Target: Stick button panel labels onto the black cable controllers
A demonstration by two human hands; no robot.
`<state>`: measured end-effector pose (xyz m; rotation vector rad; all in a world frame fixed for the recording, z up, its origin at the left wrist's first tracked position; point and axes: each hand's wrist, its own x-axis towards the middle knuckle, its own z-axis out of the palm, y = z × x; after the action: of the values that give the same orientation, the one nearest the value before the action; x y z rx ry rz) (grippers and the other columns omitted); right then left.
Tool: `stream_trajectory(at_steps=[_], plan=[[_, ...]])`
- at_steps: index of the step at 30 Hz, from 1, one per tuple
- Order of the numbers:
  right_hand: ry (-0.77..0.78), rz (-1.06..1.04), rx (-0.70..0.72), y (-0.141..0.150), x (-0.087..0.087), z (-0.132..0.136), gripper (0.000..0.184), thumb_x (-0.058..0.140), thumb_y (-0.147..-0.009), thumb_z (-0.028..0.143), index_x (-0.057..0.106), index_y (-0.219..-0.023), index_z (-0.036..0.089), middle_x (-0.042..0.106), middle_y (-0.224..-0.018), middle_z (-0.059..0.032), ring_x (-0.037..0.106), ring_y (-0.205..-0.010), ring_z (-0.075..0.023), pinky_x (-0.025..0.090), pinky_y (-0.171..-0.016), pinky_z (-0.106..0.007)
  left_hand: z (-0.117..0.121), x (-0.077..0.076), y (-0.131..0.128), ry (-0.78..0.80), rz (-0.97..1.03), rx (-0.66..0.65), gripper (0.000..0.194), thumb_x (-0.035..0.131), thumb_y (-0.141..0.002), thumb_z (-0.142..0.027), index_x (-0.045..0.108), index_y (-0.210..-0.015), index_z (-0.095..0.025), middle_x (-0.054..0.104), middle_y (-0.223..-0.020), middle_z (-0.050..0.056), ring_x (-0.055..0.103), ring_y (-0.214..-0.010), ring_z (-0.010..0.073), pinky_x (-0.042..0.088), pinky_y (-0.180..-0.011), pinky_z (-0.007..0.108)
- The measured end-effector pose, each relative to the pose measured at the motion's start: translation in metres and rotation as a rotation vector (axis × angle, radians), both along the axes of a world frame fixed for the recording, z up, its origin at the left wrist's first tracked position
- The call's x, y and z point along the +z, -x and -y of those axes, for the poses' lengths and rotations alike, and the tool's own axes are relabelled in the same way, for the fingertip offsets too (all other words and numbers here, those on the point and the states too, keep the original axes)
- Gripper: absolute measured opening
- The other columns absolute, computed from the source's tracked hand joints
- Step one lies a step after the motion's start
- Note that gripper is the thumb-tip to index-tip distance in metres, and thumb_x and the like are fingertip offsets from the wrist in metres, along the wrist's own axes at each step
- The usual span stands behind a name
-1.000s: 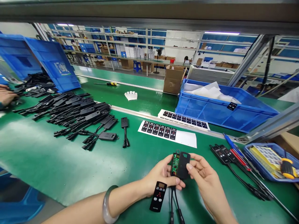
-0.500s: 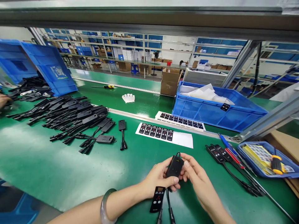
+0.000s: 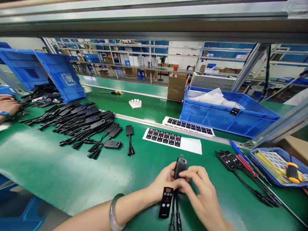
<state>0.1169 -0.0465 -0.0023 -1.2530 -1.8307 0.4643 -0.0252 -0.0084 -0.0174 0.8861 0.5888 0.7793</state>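
Between my two hands is a small black controller (image 3: 181, 165) with a little display window at its top, a loop above it and two cables hanging below. My left hand (image 3: 163, 181) is closed around its left side. Beside the left thumb base hangs a black label (image 3: 166, 202) with a red mark and two pale buttons; what it sticks to is hidden. My right hand (image 3: 201, 189) has thumb and forefinger drawn together on the controller's lower front. Ahead, a white label sheet (image 3: 191, 146) carries several similar black labels.
A pile of black controllers (image 3: 81, 118) lies left, with one single controller (image 3: 129, 131) apart. At right are labelled controllers (image 3: 226, 160), a blue tray (image 3: 255, 166) and a large blue crate (image 3: 202, 114). Another person's hand (image 3: 8, 106) is at far left.
My right hand has moved from the controller's upper right edge down to its lower front. The controller now stands more upright, and the view has shifted slightly.
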Motion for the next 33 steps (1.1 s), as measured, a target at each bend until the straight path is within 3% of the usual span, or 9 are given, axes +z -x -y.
stream_trajectory(at_steps=[3, 9, 13, 17, 21, 25, 30, 33], plan=[[-0.104, 0.034, 0.12, 0.009, 0.001, 0.005, 0.01, 0.061, -0.084, 0.022, 0.064, -0.093, 0.025, 0.056, -0.088, -0.0055, 0.053, -0.084, -0.0205, 0.049, -0.066, -0.03, 0.0, 0.003, 0.002, -0.028, 0.032, 0.024, 0.053, 0.084, -0.057, -0.028, 0.051, -0.096, -0.015, 0.058, -0.079, 0.0, 0.057, -0.071, 0.0103, 0.043, -0.065, 0.021], [-0.295, -0.002, 0.205, 0.016, 0.001, 0.007, 0.019, 0.063, -0.077, 0.007, 0.064, -0.084, 0.024, 0.058, -0.077, -0.0049, 0.055, -0.076, -0.0211, 0.05, -0.065, -0.036, -0.001, 0.0, 0.001, -0.007, -0.059, 0.062, 0.047, 0.079, -0.063, -0.039, 0.045, -0.086, -0.017, 0.053, -0.065, -0.005, 0.049, -0.058, 0.0067, 0.034, -0.055, 0.02], [-0.352, -0.078, 0.317, 0.015, 0.004, 0.01, 0.017, 0.06, -0.077, 0.009, 0.063, -0.083, 0.025, 0.059, -0.07, -0.0019, 0.057, -0.069, -0.0194, 0.048, -0.08, -0.044, 0.001, 0.002, 0.0, -0.023, -0.048, 0.072, 0.046, 0.074, -0.07, -0.042, 0.046, -0.096, -0.016, 0.062, -0.078, 0.001, 0.055, -0.066, 0.0077, 0.04, -0.062, 0.02], [-0.252, -0.218, 0.376, 0.007, 0.011, 0.018, 0.005, 0.06, -0.084, 0.022, 0.062, -0.081, 0.026, 0.057, -0.073, -0.003, 0.055, -0.07, -0.0194, 0.048, -0.069, -0.038, 0.0, 0.007, 0.003, 0.062, -0.026, 0.074, 0.05, 0.074, -0.07, -0.038, 0.046, -0.106, -0.016, 0.065, -0.09, 0.006, 0.061, -0.069, 0.0103, 0.046, -0.068, 0.025], [-0.077, -0.554, 0.145, -0.006, 0.017, 0.013, 0.009, 0.055, -0.088, 0.032, 0.062, -0.085, 0.027, 0.054, -0.08, -0.0042, 0.053, -0.075, -0.0196, 0.047, -0.064, -0.033, -0.004, 0.009, 0.005, 0.091, -0.021, 0.08, 0.051, 0.077, -0.068, -0.031, 0.048, -0.108, -0.016, 0.066, -0.094, 0.008, 0.065, -0.07, 0.0132, 0.05, -0.069, 0.027], [0.209, -0.771, -0.132, -0.02, 0.017, -0.004, 0.012, 0.059, -0.085, 0.036, 0.058, -0.085, 0.025, 0.051, -0.077, -0.001, 0.049, -0.064, -0.0146, 0.044, -0.059, -0.027, -0.001, 0.01, 0.004, 0.092, -0.031, 0.004, 0.057, 0.078, -0.068, -0.029, 0.047, -0.114, -0.015, 0.067, -0.092, 0.01, 0.066, -0.069, 0.0147, 0.052, -0.065, 0.027], [0.359, -0.689, -0.179, -0.022, 0.018, -0.012, 0.021, 0.065, -0.08, 0.04, 0.058, -0.077, 0.021, 0.049, -0.068, 0.0019, 0.044, -0.055, -0.0112, 0.04, -0.052, -0.023, 0.007, 0.011, 0.005, 0.076, 0.001, -0.133, 0.062, 0.076, -0.07, -0.022, 0.043, -0.123, -0.018, 0.068, -0.083, 0.006, 0.069, -0.072, 0.0174, 0.053, -0.07, 0.028], [0.386, -0.576, -0.177, -0.017, 0.021, -0.012, 0.022, 0.067, -0.076, 0.041, 0.059, -0.073, 0.021, 0.052, -0.066, 0.0013, 0.044, -0.052, -0.011, 0.041, -0.048, -0.023, 0.009, 0.011, 0.006, 0.078, 0.051, -0.196, 0.06, 0.074, -0.072, -0.017, 0.043, -0.123, -0.021, 0.067, -0.093, 0.009, 0.07, -0.081, 0.0212, 0.052, -0.075, 0.031]])
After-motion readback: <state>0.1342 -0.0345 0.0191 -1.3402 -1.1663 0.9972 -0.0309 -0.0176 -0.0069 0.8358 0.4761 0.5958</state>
